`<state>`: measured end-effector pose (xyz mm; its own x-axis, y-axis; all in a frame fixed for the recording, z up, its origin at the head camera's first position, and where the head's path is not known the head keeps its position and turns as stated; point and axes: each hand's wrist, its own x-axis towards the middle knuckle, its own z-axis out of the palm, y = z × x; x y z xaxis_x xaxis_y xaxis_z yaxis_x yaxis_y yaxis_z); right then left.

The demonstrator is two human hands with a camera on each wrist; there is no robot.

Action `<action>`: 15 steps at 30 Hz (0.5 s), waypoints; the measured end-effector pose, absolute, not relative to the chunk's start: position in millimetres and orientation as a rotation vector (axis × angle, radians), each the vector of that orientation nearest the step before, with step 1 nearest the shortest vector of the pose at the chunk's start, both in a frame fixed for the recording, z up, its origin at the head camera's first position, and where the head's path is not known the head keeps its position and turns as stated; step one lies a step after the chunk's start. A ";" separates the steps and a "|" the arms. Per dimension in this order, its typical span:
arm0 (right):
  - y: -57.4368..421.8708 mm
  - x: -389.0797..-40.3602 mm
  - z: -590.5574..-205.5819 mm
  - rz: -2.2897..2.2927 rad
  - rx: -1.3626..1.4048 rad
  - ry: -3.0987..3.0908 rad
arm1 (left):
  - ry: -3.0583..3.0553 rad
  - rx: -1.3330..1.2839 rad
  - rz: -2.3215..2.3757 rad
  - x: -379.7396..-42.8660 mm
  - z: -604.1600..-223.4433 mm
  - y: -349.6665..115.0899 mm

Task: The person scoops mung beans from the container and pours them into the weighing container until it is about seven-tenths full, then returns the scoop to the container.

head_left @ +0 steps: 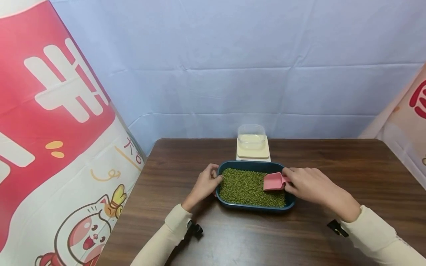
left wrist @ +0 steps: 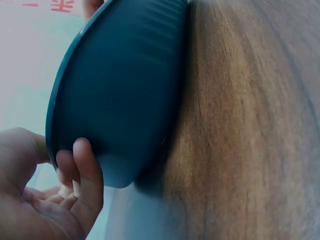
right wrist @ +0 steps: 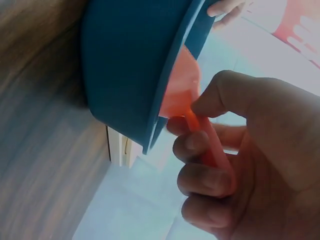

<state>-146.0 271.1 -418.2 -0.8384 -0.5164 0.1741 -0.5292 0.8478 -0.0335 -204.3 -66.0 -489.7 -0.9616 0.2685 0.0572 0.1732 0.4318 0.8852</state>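
A dark blue-green basin (head_left: 253, 207) holds a layer of small green beans (head_left: 244, 186), likely mung beans by their look. My left hand (head_left: 205, 181) grips the basin's left end, thumb over the rim and fingers against the outer wall, as the left wrist view shows. In my right hand (head_left: 307, 183) is a pink scoop (head_left: 273, 181), its handle (right wrist: 217, 155) wrapped by the curled fingers. The scoop's blade lies over the beans at the right side of the basin, inside the rim.
Behind the basin stands a cream kitchen scale (head_left: 253, 153) with a clear plastic container (head_left: 251, 136) on it, near the back edge of the wooden table (head_left: 186, 159). Pale cloth (head_left: 216, 81) hangs behind. A printed banner (head_left: 66, 129) hangs at the left.
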 end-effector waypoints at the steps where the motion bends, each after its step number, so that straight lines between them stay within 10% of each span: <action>1: 271.5 -146.2 -417.2 0.112 0.818 -2.872 | 2.576 0.407 1.587 -205.2 -490.6 -66.1; 15: 272.6 -153.4 -408.2 0.089 0.844 -2.930 | 2.443 0.382 1.610 -214.8 -493.1 -72.8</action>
